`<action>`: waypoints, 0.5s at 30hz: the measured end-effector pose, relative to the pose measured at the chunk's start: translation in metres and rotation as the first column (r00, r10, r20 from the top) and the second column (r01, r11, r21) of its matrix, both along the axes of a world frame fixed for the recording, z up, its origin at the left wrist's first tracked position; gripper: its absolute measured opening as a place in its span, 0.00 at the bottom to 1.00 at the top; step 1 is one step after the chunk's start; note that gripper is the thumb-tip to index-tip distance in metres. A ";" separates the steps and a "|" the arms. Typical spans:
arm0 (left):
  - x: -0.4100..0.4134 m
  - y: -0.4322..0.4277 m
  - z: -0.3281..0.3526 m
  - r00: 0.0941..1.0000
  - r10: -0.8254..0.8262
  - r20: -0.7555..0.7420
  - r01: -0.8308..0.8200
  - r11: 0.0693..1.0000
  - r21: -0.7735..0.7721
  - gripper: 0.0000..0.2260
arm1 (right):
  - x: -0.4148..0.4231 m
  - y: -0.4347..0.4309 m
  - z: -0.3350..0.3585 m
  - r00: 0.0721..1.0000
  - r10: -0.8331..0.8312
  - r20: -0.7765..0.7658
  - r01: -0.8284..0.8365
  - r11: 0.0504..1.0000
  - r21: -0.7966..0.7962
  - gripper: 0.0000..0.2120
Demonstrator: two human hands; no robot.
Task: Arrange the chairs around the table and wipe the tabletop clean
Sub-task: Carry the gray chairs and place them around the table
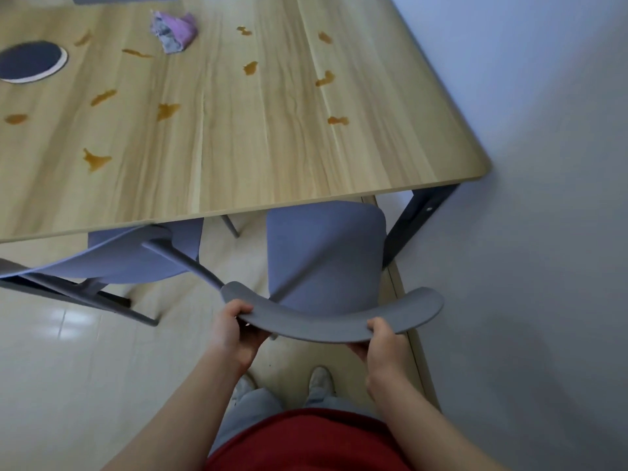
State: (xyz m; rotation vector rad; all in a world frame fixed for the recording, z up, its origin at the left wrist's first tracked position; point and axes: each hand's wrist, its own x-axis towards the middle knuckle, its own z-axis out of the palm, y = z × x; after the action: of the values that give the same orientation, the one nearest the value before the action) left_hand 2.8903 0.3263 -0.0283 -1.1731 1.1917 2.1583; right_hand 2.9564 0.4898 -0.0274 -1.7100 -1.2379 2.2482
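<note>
A grey chair [326,253] stands right in front of me, its seat partly under the near edge of the light wooden table [390,137]. My left hand [238,329] grips the left part of its curved backrest. My right hand [382,341] grips the backrest further right. A second grey chair [136,256] sits to the left, also partly under the table. Several orange-brown stains [97,160] dot the tabletop. A crumpled purple and grey cloth [175,31] lies at the far side of the table.
A round dark cable hole [30,61] is in the tabletop at the far left. A pale wall [560,164] runs close along the right. The table's dark leg [418,215] stands beside the chair. My feet are on the light tiled floor [68,351].
</note>
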 end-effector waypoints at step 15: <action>-0.036 0.037 -0.005 0.992 0.123 0.041 -0.125 0.991 0.040 0.18 | -0.065 0.041 -0.012 0.992 0.115 -0.046 -0.120 0.985 -0.124 0.17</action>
State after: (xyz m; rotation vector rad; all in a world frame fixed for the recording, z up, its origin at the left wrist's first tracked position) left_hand 2.8548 0.3636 -0.0335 -1.2959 1.0779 2.2293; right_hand 2.8913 0.5309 -0.0397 -1.6655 -1.2445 2.4647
